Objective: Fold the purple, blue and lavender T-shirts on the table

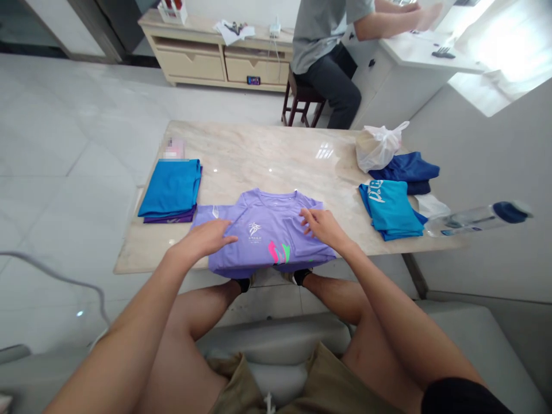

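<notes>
A seated person presses both bare hands on a lavender T-shirt laid out on a pale marble surface, its near edge at the surface's edge above the person's knees. Across the surface, another person sits on a dark wooden stool at a white counter, before a cream cabinet. To the left lies a stack of folded blue shirts on a purple garment, beside a pink item blurred beyond recognition. To the right are a teal shirt with white lettering too warped to read, a navy garment, a white plastic bag and a clear bottle with a dark blue cap. The lavender shirt carries a white emblem, its small text illegible, and pink and green marks. The left hand lies flat, fingers together, on the shirt's left side; the right hand rests open, fingers slightly spread, on its right side.
</notes>
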The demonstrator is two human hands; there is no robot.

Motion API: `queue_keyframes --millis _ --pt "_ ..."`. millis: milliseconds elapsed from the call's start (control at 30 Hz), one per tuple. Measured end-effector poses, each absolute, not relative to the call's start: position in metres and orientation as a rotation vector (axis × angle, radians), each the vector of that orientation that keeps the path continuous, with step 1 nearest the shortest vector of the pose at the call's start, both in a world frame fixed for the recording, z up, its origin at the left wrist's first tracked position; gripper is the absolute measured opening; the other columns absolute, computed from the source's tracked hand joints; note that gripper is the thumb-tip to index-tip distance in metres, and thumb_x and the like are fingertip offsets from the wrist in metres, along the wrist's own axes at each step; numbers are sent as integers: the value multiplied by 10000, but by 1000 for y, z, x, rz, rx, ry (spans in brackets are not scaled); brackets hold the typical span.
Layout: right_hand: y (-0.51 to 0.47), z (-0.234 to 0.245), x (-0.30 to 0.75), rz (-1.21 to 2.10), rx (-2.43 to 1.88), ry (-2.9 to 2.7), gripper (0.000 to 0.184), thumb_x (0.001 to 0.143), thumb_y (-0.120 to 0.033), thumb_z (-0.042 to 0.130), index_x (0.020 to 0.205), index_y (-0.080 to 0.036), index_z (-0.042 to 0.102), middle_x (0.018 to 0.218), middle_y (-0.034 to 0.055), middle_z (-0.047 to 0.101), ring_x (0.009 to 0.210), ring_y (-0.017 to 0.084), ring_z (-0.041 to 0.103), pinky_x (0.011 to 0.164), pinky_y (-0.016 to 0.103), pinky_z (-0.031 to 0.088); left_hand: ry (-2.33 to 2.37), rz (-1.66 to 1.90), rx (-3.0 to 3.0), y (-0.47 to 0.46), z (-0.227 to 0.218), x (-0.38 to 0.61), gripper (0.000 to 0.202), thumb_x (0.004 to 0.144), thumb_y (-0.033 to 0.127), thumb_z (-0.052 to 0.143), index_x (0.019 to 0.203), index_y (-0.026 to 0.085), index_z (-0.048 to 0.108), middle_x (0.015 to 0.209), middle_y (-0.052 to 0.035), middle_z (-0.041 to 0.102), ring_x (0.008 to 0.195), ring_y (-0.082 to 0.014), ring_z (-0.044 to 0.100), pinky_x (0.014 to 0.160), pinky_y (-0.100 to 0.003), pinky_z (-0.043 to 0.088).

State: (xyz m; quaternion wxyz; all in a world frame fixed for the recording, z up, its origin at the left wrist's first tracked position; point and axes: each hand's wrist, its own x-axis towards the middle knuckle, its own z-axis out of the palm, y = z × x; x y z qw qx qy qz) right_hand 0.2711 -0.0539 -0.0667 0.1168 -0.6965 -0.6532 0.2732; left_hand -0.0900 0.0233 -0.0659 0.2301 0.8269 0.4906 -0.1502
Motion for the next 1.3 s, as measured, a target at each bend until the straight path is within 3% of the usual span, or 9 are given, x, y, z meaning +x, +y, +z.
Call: queue_keyframes --millis 200,300,433,600,733,933,1067,1200,1300 --pt "-56 -96 298 406 -2136 -2246 431 1107 -214 395 1349 -143 744 1355 180 746 1280 303 692 1148 419 530 1871 -282 2111 47 -101 -146 533 987 455 610 1368 83 643 1387 -251 720 1349 -386 673 1098 -430 536" --pt "-58 -114 308 352 -2097 -2329 504 1113 -344 436 1506 -113 651 1547 209 625 1428 353 596 1238 487 475 2045 -285 1977 48 -106 -149 695 976 541 644 1418 13 550 1436 -336 652 1356 -430 662 1066 -456 550" --pt "-65 -141 308 365 -2121 -2373 828 1088 -602 469 1709 -59 396 1778 230 332 1634 430 346 1325 575 350 2137 -304 1830 48 -106 -140 801 956 668 647 1424 28 530 1435 -368 652 1336 -459 676 1009 -492 571" --pt "-73 -156 309 443 -2118 -2388 851 1102 -631 348 1757 -90 303 1803 212 286 1678 427 256 1337 620 298 2075 -328 1801 54 -108 -137 517 900 647 680 1121 181 722 1222 -243 798 1211 -446 737 900 -451 569" --pt "-73 -149 309 461 -2127 -2361 843 1107 -633 348 1759 -99 306 1810 207 270 1685 414 248 1341 602 299 1929 -194 1984 53 -102 -135 271 904 501 631 826 246 674 990 -126 815 1010 -352 770 782 -360 507" --pt "-73 -138 311 518 -2167 -2329 846 1109 -632 369 1769 -111 281 1820 194 248 1694 403 227 1348 589 289 1708 74 2221 29 -62 -85 114 907 372 600 914 258 608 889 -46 762 857 -265 729 723 -323 452" --pt "-73 -143 321 579 -2145 -2317 872 1107 -671 365 1769 -112 277 1822 198 238 1697 396 227 1354 576 287 1351 189 2219 3 -40 -32 194 965 431 610 1039 255 645 1030 -46 788 898 -246 747 800 -340 532" --pt "-76 -157 331 605 -2092 -2306 894 1107 -669 356 1759 -61 284 1817 216 235 1695 395 239 1371 556 273 1069 163 2075 -13 -56 -2 491 1061 558 504 1426 247 613 1446 -105 730 1221 -263 747 991 -373 607" --pt "-84 -170 326 552 -2012 -2327 820 1121 -599 349 1748 -72 324 1820 198 237 1699 382 234 1369 556 286 1179 44 2275 -20 -92 -4 588 1100 463 406 1575 145 542 1668 -186 556 1564 -324 519 1268 -483 461"
